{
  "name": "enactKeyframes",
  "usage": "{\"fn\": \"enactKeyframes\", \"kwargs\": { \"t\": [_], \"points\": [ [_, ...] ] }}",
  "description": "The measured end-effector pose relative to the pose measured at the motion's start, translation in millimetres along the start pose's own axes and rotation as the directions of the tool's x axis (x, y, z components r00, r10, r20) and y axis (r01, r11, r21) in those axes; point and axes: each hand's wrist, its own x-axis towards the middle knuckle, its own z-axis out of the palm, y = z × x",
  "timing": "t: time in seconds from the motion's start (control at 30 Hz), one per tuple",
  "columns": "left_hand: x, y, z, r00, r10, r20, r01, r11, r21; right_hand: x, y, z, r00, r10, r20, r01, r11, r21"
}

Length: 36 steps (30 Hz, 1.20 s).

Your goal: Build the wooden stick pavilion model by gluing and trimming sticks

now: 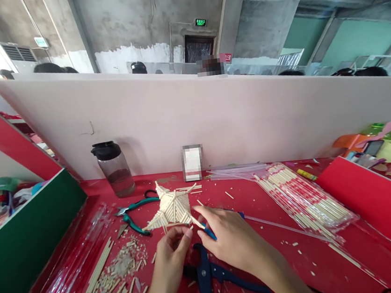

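Observation:
A five-pointed star of pale wooden sticks (174, 205) lies in front of me. My left hand (173, 245) pinches a short stick piece (190, 228) with thumb and index finger, close below the star's lower edge. My right hand (222, 230) is curled at the star's lower right point, with that point between its fingers and thumb. A blue part (209, 232) shows under the right palm. Another blue end with a clear rod (282, 223) trails out behind that hand; the rest is hidden. Below my hands lies a dark blue hand cutter (204, 273).
Green-handled nippers (132, 214) lie left of the star, above stick offcuts (118, 273). A water bottle (115, 169) stands by the white partition (177, 106). Bundled chopsticks (304, 200) lie right, beside a red panel (375, 210). A green panel (37, 244) borders the left.

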Motion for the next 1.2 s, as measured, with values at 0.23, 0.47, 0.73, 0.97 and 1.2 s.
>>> {"fn": "enactKeyframes", "kwargs": {
  "t": [0.23,0.47,0.73,0.97,1.2],
  "points": [
    [-5,7,5.6,0.999,0.051,0.003,-0.051,0.998,-0.032,0,0,3,0.999,-0.042,-0.014,0.041,0.998,-0.043],
    [-7,8,12.4,0.999,0.031,-0.043,-0.036,0.992,-0.122,-1,-4,4,0.998,-0.042,-0.038,0.04,0.997,-0.059],
    [-6,5,14.8,0.995,0.046,-0.084,-0.057,0.989,-0.135,1,-2,9,0.998,-0.055,-0.036,0.051,0.995,-0.088],
    [-9,5,17.4,0.993,0.023,-0.113,-0.041,0.985,-0.166,1,-4,4,0.999,-0.049,-0.009,0.048,0.994,-0.101],
    [-11,9,18.9,0.993,0.011,-0.115,-0.032,0.982,-0.185,2,-5,3,0.999,-0.037,0.025,0.039,0.993,-0.112]
  ]
}}
